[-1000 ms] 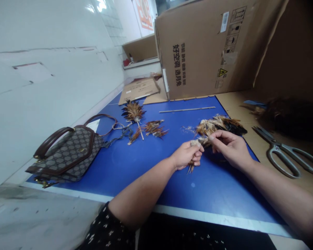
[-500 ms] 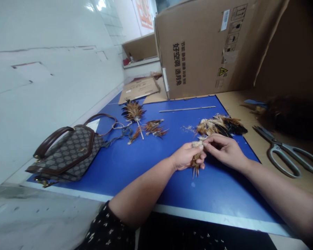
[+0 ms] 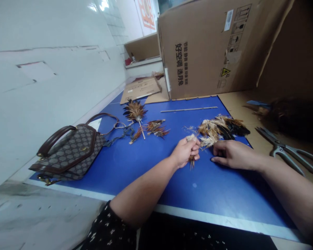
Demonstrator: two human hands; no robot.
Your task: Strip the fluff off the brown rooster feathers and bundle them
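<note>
My left hand point(image 3: 185, 151) is closed round a small bunch of brown feathers point(image 3: 191, 161); pale quill ends stick out above the fist and the tips hang below it. My right hand point(image 3: 231, 153) rests on the blue mat point(image 3: 135, 166) just to the right, fingers curled loosely, nothing visible in it. Right behind both hands lies a loose pile of brown, tan and black feathers point(image 3: 219, 126).
A patterned handbag point(image 3: 70, 152) sits at the mat's left. Small tied feather bundles point(image 3: 135, 113) and loose ones point(image 3: 156, 127) lie mid-mat, a thin stick point(image 3: 189, 109) farther back. Scissors point(image 3: 292, 151) and a dark feather heap point(image 3: 292, 116) lie right. A big cardboard box point(image 3: 211, 48) stands behind.
My right hand has let go of the bunch's top and dropped to the mat on the right. My left hand keeps the bunch and has shifted slightly back.
</note>
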